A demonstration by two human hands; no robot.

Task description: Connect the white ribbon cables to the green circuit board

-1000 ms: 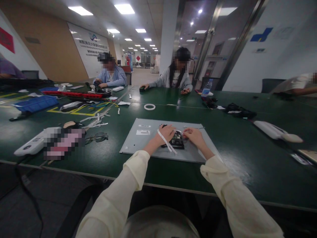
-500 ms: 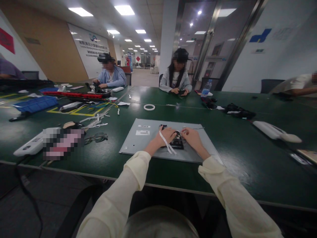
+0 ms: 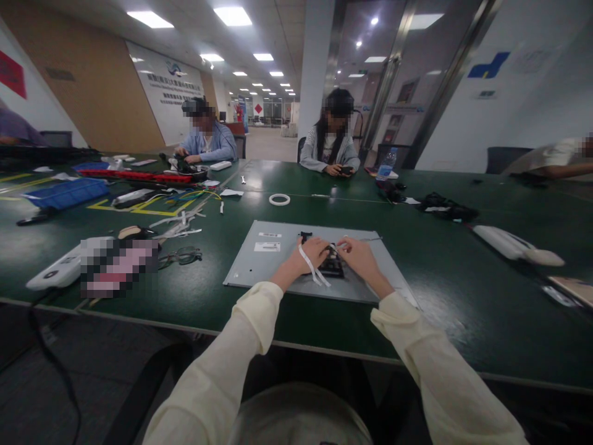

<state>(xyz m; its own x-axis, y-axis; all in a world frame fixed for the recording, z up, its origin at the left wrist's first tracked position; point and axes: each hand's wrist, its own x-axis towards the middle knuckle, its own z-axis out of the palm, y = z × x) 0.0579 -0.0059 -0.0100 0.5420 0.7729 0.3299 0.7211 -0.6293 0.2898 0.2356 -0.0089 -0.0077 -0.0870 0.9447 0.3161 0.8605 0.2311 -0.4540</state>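
A flat black part (image 3: pixel 331 270) with lighter pieces in it lies on a large grey panel (image 3: pixel 264 266). My left hand (image 3: pixel 309 254) rests over the part's left side, its fingers closed and hiding much of it. A narrow white strip (image 3: pixel 307 262) runs across that hand, its loose ends trailing down onto the panel. Close by on the right, my right hand (image 3: pixel 359 256) pinches with thumb and fingertips at the part's upper edge. A bit of white shows between the two hands; what the right fingertips hold is too small to make out.
Left of the panel lie eyeglasses (image 3: pixel 180 257), white strips (image 3: pixel 178 230) and a white power strip (image 3: pixel 60 269). A tape roll (image 3: pixel 279 199) is beyond the panel. A blue tray (image 3: pixel 67 194) stands far left, a white device (image 3: pixel 509 244) right. Two people sit across the table.
My right hand has shifted slightly left, its fingertips closing in toward the left hand. My left hand stays in place over the black part.
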